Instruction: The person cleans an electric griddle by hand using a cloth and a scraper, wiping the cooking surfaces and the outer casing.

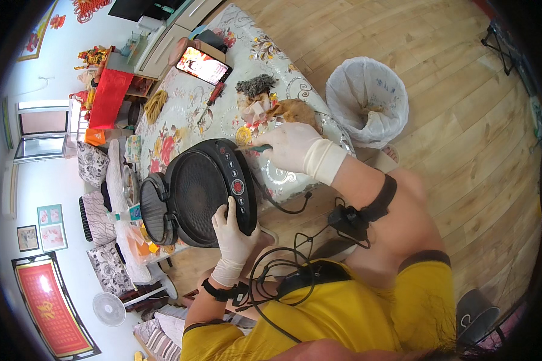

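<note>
An open black electric griddle (203, 194) lies on the tablecloth near the table's edge, its round dimpled plate facing up and its hinged lid folded back to the left. My gloved left hand (235, 239) grips its near rim, with fingers on the plate's edge beside the button panel (235, 180). In my gloved right hand (289, 146) is a small green-handled tool (259, 148), perhaps a brush. Its tip is at the far end of the panel; whether it touches cannot be told. The griddle's power cord (282, 208) hangs over the table edge.
Beyond my right hand lie a brown cloth (296, 112), a stained white cloth (253, 108) and a grey scouring pad (256, 85). A red-handled screwdriver (216, 94) lies near a propped phone (203, 65). Right of the table stands a lined waste bin (395, 106); a spray bottle (128, 215) is left.
</note>
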Available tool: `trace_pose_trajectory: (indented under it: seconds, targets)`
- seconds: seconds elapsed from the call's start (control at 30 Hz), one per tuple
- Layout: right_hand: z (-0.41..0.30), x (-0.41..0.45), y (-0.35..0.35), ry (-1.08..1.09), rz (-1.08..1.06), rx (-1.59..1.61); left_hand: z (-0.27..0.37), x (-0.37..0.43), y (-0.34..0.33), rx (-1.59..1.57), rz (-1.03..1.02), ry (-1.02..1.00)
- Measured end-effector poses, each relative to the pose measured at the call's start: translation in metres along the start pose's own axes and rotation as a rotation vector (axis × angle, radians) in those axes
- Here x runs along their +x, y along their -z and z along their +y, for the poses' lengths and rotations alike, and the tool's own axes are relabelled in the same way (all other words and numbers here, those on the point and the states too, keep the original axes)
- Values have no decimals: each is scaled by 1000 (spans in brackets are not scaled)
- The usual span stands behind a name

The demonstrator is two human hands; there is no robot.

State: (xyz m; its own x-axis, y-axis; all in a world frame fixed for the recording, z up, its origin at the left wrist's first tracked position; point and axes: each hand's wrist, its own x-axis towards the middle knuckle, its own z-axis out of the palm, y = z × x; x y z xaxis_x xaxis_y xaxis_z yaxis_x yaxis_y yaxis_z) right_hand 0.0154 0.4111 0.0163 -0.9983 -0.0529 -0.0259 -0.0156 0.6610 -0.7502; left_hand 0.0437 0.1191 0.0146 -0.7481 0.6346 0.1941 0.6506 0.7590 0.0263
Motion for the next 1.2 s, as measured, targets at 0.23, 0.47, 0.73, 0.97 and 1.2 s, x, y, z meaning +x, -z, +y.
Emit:
trace_pose_trajectory:
  seconds: [0.23,0.47,0.73,0.97,1.2]
  targets:
    - [2,47,-5,50,-21,-9,-3,0,1,-5,-15,1]
    - [18,76,-15,152,-188,-96,-5,-1,2,-56,-51,9]
    - [9,62,-19,-18,-189,-61,-14,-3,4,-60,-98,-29]
    - [28,48,-24,42,-130,33,-26,2,7,-41,-89,-110]
    - [18,30,-3,0,-97,60,-36,-28,11,-18,-145,-134]
